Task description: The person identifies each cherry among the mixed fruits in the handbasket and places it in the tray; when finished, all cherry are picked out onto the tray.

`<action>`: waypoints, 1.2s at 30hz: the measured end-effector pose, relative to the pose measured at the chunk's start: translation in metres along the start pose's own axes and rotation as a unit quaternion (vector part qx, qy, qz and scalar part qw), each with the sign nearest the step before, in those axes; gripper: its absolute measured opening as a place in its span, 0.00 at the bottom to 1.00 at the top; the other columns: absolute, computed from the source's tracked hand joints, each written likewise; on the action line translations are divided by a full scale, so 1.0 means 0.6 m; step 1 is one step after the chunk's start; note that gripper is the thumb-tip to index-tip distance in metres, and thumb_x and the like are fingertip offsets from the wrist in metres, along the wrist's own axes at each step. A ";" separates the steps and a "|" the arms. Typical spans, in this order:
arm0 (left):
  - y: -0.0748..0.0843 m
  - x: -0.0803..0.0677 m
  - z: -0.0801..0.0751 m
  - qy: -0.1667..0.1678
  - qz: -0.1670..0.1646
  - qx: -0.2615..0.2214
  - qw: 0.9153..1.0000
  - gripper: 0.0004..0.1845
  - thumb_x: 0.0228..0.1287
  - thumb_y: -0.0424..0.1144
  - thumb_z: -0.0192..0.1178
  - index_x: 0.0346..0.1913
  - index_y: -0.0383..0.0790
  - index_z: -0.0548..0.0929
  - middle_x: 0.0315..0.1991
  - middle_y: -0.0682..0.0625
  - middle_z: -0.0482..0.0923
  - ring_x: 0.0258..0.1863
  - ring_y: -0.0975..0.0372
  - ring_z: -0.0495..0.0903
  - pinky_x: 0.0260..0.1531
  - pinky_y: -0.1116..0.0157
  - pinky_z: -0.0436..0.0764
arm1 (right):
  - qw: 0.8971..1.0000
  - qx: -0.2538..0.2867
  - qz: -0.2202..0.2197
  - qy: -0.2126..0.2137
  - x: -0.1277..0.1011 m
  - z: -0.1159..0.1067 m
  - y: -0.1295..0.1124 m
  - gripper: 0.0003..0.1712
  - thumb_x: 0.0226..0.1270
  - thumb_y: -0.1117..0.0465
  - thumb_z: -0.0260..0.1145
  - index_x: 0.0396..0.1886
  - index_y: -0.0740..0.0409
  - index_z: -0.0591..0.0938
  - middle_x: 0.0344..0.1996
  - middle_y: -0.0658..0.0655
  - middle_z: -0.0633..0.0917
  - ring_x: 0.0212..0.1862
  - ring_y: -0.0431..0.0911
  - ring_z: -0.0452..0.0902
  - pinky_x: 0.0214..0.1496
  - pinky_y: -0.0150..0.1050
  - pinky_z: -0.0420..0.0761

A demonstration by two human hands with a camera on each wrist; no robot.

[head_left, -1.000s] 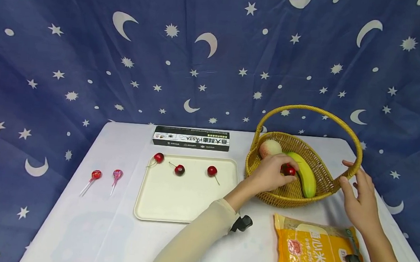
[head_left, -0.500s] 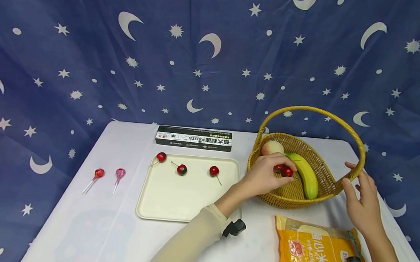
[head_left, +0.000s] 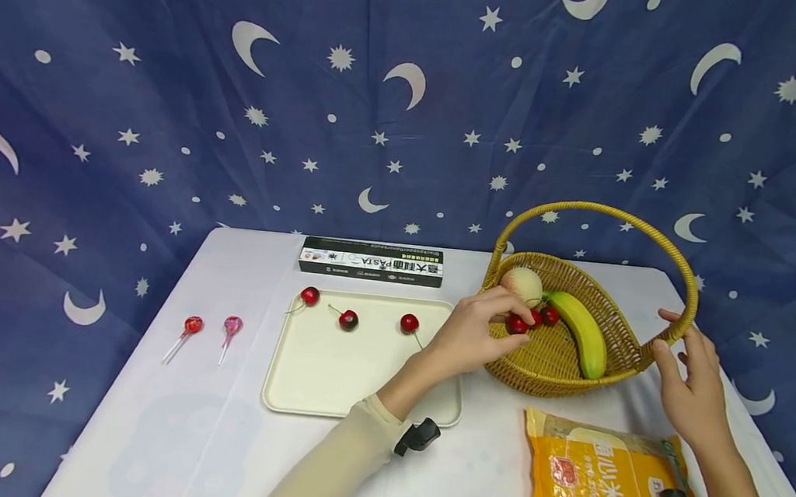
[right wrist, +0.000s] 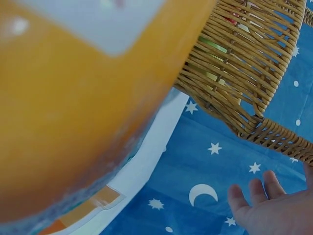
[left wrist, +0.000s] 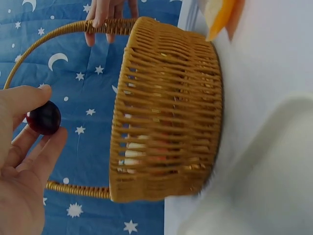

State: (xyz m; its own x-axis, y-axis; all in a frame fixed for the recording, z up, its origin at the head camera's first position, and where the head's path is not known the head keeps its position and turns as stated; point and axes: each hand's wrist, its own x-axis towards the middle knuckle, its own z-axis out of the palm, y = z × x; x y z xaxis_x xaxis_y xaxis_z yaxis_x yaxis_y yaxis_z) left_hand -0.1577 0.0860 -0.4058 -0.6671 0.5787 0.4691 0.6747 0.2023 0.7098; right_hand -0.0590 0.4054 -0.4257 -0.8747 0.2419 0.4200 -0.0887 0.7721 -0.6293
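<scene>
A red cherry (head_left: 517, 324), round with no long axis to tell, is over the left side of the wicker basket (head_left: 535, 384), pinched between thumb and fingertips of the left hand (head_left: 476, 329), while the right hand (head_left: 694, 385) lies across the basket from it, thumb and fingers on either side of the handle (head_left: 594, 207) at its right end. Two other cherries (head_left: 549, 316), a peach (head_left: 523, 285) and a banana (head_left: 584, 333) lie inside the basket, with a tray (head_left: 339, 376) to its left; compared with half a second ago, the left hand is further toward the basket's left rim, and the right hand keeps its place
</scene>
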 end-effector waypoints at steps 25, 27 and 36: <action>-0.041 -0.111 -0.077 0.077 -0.026 -0.044 0.996 0.09 0.63 0.28 0.75 0.44 0.37 0.88 0.48 0.47 0.86 0.48 0.57 0.88 0.55 0.72 0.87 | 1.000 0.003 0.007 -0.004 0.003 0.000 -0.001 0.29 0.87 0.57 0.54 0.82 0.47 0.67 0.81 0.48 0.68 0.83 0.43 0.54 0.70 0.19 0.52; -0.044 -0.121 -0.081 0.080 -0.029 -0.042 0.995 0.09 0.63 0.28 0.75 0.44 0.37 0.88 0.47 0.47 0.86 0.48 0.58 0.88 0.54 0.71 0.88 | 1.000 0.002 0.006 -0.003 0.002 0.001 -0.001 0.29 0.87 0.57 0.54 0.82 0.47 0.67 0.80 0.44 0.68 0.83 0.40 0.54 0.69 0.20 0.52; -0.060 -0.177 -0.114 0.110 -0.063 -0.022 0.992 0.12 0.60 0.27 0.76 0.45 0.40 0.89 0.49 0.47 0.87 0.48 0.59 0.87 0.55 0.66 0.89 | 1.000 0.007 -0.002 0.004 -0.001 0.001 0.001 0.28 0.86 0.57 0.55 0.81 0.48 0.69 0.77 0.27 0.66 0.80 0.30 0.54 0.68 0.19 0.52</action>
State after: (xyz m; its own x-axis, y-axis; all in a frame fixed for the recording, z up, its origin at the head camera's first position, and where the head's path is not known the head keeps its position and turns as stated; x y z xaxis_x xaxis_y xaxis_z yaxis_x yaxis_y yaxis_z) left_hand -0.1326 -0.0370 -0.4453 -0.8015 0.3632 0.4751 0.5700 0.2241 0.7905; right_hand -0.0588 0.4054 -0.4264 -0.8704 0.2443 0.4275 -0.0980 0.7649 -0.6366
